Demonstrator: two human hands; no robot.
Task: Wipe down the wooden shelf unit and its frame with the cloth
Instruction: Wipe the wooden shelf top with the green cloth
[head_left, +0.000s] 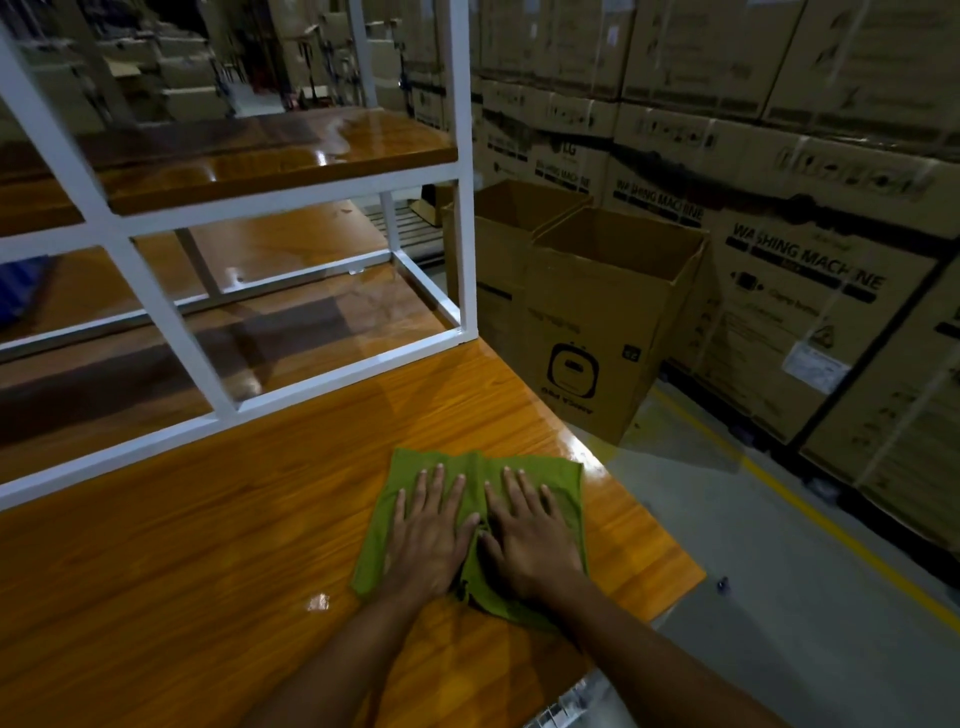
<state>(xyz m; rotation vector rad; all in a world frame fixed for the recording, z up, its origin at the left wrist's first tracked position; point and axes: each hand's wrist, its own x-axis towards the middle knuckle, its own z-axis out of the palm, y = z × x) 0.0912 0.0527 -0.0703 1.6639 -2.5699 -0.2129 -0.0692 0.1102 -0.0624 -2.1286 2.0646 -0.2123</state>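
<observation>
Because the green cloth (566, 480) lay spread under both palms, it read as a thin, soft, light rag that would bunch rather than slide as one piece; a ridge of it stood puckered up between the two thumbs. The left hand (428, 538) and the right hand (530, 543) pressed it flat side by side. Their fingers (439, 486) were straight and slightly fanned, gripping nothing, with the nails toward the cloth's far edge.

Cloth showed just beyond the fingertips, outside each little finger, and back beside the wrists. Beneath it was the glossy wooden top (208, 545), whose sheen suggested a hard, slick surface over which the cloth would probably glide easily under flat pressure.

Well beyond the fingertips and to their left stood the white frame (171, 322), with the upper shelf board (280, 150) farther off inside it. Flat palms would likely serve poorly on the narrow frame bars. The person would probably do better to gather the cloth's middle into a wad, or to wrap a fold around a bar and pinch it there.
</observation>
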